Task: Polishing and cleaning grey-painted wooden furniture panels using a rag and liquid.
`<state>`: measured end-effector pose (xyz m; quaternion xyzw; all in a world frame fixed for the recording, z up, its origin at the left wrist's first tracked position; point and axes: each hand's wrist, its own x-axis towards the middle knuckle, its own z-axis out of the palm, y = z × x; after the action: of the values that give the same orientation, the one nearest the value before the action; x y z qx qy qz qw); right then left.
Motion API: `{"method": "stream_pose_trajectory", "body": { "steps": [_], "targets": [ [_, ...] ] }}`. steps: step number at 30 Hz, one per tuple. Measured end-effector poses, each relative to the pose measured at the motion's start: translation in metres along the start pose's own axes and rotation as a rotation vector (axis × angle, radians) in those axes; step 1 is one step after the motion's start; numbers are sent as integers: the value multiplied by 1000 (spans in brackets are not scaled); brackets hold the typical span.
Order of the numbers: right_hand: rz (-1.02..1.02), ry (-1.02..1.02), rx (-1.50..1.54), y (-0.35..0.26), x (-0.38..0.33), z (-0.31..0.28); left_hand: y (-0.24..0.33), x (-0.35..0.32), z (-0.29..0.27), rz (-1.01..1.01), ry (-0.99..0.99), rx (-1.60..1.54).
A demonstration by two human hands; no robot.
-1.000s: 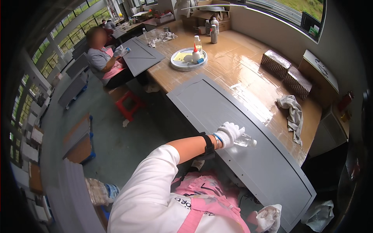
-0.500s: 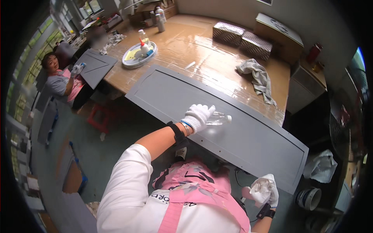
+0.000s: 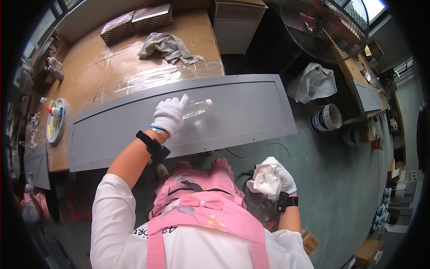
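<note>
My left hand (image 3: 170, 114), in a white knit glove, is closed around a clear plastic bottle (image 3: 197, 109) with a white cap. The bottle is tilted almost flat above a long grey panel (image 3: 237, 116) with a raised frame, its cap pointing right. Whether liquid leaves the bottle cannot be made out. My right hand (image 3: 285, 178), gloved too, is off the panel's near edge at the right. Bunched in its fingers is a white cloth (image 3: 266, 178). The panel lies along the near side of a brown, film-covered table (image 3: 107, 85).
A crumpled grey rag (image 3: 165, 47) and two patterned boxes (image 3: 152, 17) sit on the table. At the left, a white lid (image 3: 60, 127) carries small bottles. Rightward stand a plastic bag (image 3: 315, 83), a bucket (image 3: 327, 118) and a large fan (image 3: 324, 29). A co-worker (image 3: 33, 206) is at far left.
My view has swung to the right, bringing the fan and bucket further in. Both hands keep their hold; the bottle is still over the panel, and the cloth is still beside it.
</note>
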<state>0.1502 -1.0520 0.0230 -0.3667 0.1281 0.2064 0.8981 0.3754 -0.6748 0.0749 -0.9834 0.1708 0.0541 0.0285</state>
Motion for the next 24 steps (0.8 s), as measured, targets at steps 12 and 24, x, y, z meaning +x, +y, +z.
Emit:
{"method": "stream_pose_trajectory", "body": {
  "steps": [12,24],
  "targets": [
    [-116,145,-10,28,-31,-44,65,57,12,189,68,57],
    [-94,98,173,30,-29,-38,113,110,21,196,118,-3]
  ]
}}
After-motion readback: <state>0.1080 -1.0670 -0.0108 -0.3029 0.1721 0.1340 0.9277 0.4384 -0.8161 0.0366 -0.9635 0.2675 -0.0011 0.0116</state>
